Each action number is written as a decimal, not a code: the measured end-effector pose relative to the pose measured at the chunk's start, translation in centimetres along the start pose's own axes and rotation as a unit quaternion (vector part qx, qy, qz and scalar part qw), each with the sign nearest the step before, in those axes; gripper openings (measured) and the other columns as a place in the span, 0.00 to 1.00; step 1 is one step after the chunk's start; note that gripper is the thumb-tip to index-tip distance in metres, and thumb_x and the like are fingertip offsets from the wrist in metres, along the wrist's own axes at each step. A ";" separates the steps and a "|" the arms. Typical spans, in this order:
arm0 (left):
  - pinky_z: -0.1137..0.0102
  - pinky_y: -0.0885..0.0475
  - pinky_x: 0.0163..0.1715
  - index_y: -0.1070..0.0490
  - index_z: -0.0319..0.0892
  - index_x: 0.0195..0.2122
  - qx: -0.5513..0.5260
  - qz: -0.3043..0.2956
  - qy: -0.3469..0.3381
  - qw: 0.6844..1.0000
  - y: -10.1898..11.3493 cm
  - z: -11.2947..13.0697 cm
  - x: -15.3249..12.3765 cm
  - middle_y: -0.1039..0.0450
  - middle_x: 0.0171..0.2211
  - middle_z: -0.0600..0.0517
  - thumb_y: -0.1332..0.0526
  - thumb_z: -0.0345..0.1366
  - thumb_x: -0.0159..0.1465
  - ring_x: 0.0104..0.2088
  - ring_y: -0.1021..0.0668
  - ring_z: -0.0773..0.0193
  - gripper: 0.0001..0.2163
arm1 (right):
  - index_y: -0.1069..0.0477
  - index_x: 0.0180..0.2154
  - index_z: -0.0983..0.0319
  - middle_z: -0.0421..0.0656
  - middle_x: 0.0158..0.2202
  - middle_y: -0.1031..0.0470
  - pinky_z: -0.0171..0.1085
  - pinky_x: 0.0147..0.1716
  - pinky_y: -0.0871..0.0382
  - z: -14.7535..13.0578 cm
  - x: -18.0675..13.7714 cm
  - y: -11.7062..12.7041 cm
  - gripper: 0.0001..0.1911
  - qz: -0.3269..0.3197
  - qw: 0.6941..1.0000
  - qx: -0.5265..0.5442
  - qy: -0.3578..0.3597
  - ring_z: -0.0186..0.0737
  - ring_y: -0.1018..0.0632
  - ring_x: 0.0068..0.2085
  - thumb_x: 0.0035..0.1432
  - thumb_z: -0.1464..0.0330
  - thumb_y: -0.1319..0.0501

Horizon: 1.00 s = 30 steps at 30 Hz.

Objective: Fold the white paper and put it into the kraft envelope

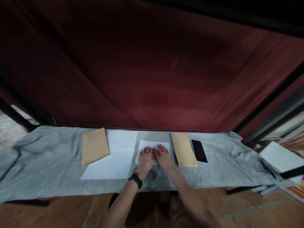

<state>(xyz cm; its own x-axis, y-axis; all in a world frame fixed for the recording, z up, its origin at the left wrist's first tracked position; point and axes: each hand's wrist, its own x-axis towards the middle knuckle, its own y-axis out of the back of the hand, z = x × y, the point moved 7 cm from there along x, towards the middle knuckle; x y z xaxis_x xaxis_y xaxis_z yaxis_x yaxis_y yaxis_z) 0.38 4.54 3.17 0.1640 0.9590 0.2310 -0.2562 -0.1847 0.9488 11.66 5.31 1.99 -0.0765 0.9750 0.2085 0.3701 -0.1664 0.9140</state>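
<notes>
A white sheet of paper (146,144), seemingly folded, lies flat in front of me on the grey cloth. My left hand (145,160), with a black band on its wrist, rests on the left half of this paper, fingers stretched out flat. Close beside it, my right hand (163,156) lies on the right half, its fingers also extended. The two hands nearly meet at the thumbs. Both palms hide the middle and lower part of the paper.
Larger white sheets (118,161) lie at the left, partly under a brown envelope (95,147). Right of my hands lies a stack of brown envelopes (184,150), beside a dark-screened phone (199,151). A dark red curtain (152,79) hangs behind the grey cloth (228,164).
</notes>
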 end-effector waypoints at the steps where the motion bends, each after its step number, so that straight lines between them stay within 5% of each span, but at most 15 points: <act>1: 0.57 0.30 0.61 0.26 0.38 0.59 -0.006 0.008 0.007 1.000 0.2 0.1 0.6 0.25 0.60 0.40 0.53 0.34 0.74 0.61 0.24 0.53 0.20 | 0.29 0.63 0.61 0.51 0.66 0.30 0.46 0.65 0.36 -0.1 0.4 -0.1 0.24 0.011 1.000 0.001 0.004 0.44 0.29 0.66 0.71 0.72 0.50; 5: 0.52 0.36 0.66 0.33 0.40 0.66 -0.023 0.040 -0.024 0.999 -0.3 1.3 1.9 0.32 0.66 0.43 0.56 0.39 0.76 0.67 0.31 0.51 0.23 | 0.37 0.68 0.65 0.51 0.70 0.37 0.47 0.68 0.40 -0.2 0.8 -1.6 0.28 -0.003 0.998 -0.024 0.053 0.45 0.33 0.69 0.69 0.75 0.52; 13: 0.51 0.46 0.71 0.38 0.42 0.70 0.003 -0.012 -0.085 0.996 -2.7 1.4 2.2 0.37 0.70 0.48 0.56 0.41 0.76 0.72 0.39 0.54 0.25 | 0.42 0.71 0.64 0.50 0.73 0.43 0.51 0.71 0.47 0.5 0.2 -1.8 0.29 -0.002 0.992 -0.085 0.093 0.49 0.39 0.72 0.70 0.73 0.49; 30: 0.53 0.41 0.70 0.39 0.27 0.69 0.012 0.041 -0.002 0.999 -1.5 -5.0 0.2 0.40 0.70 0.34 0.55 0.42 0.74 0.71 0.38 0.49 0.29 | 0.42 0.70 0.73 0.61 0.70 0.39 0.53 0.67 0.40 2.6 -2.3 -0.8 0.29 0.104 0.989 -0.093 0.050 0.54 0.35 0.70 0.75 0.64 0.53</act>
<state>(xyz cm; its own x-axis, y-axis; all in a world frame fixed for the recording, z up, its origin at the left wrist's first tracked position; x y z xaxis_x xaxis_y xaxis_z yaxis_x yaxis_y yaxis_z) -3.94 6.05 0.74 0.1469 0.9399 0.3082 -0.2449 -0.2673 0.9320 13.91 3.54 -0.12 -0.1120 0.8986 0.4243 0.2108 -0.3958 0.8938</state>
